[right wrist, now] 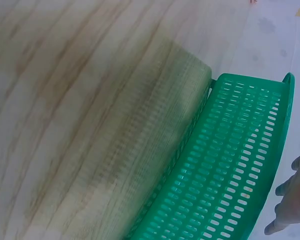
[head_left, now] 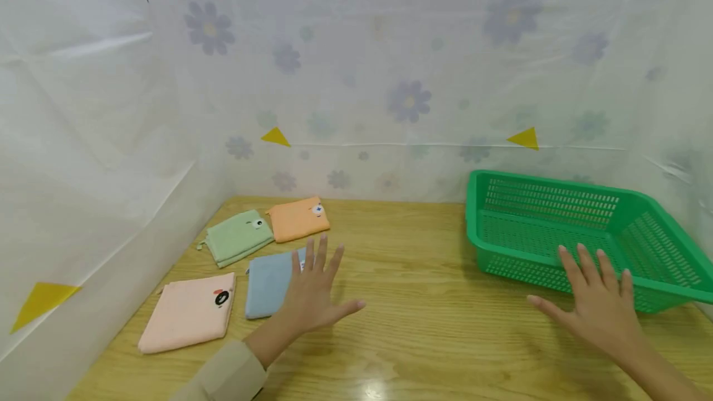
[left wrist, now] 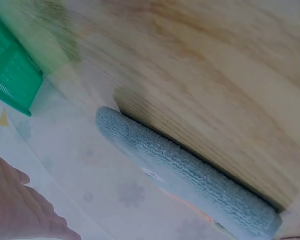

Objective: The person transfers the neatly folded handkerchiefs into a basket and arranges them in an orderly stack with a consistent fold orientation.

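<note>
My left hand is spread with straight fingers and overlaps the right part of a folded blue towel in the head view. The left wrist view shows that towel's thick fuzzy fold on the wood, with the hand off to the lower left. Fingers spread and holding nothing, my right hand is over the near rim of a green plastic basket. Left of the blue towel lies a folded pink towel with an embroidered face. Behind are a folded green towel and a folded orange towel.
The wooden table meets a white flower-printed sheet at the back and sides. Yellow and dark triangles mark the sheet. The basket has slotted walls and stands at the right of the table.
</note>
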`<state>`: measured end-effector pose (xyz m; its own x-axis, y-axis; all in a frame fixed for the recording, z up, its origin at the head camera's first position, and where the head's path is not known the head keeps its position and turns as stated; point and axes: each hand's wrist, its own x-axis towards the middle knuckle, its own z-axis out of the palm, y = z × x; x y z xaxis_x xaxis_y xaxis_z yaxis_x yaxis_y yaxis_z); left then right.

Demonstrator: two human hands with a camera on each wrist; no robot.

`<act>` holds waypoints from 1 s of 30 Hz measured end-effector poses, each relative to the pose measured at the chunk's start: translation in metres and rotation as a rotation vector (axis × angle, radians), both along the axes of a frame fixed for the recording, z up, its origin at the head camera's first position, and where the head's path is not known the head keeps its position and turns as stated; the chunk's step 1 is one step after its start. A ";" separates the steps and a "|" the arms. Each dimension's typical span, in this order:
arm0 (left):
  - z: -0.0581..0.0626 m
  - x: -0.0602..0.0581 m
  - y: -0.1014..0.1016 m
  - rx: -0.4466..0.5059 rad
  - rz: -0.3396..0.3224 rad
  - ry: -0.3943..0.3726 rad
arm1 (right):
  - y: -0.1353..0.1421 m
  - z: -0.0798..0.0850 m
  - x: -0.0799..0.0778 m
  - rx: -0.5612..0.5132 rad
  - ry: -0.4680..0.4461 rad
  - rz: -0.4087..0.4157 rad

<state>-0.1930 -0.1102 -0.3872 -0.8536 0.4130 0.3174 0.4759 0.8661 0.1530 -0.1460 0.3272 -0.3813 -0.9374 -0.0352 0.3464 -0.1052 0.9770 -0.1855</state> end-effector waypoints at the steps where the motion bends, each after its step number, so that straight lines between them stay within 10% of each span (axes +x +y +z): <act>1: 0.001 -0.001 0.001 0.001 -0.004 -0.008 | 0.001 0.000 0.000 -0.001 0.000 -0.002; 30: 0.015 -0.016 0.043 -0.013 -0.033 -0.092 | 0.035 0.004 -0.002 -0.012 0.040 -0.100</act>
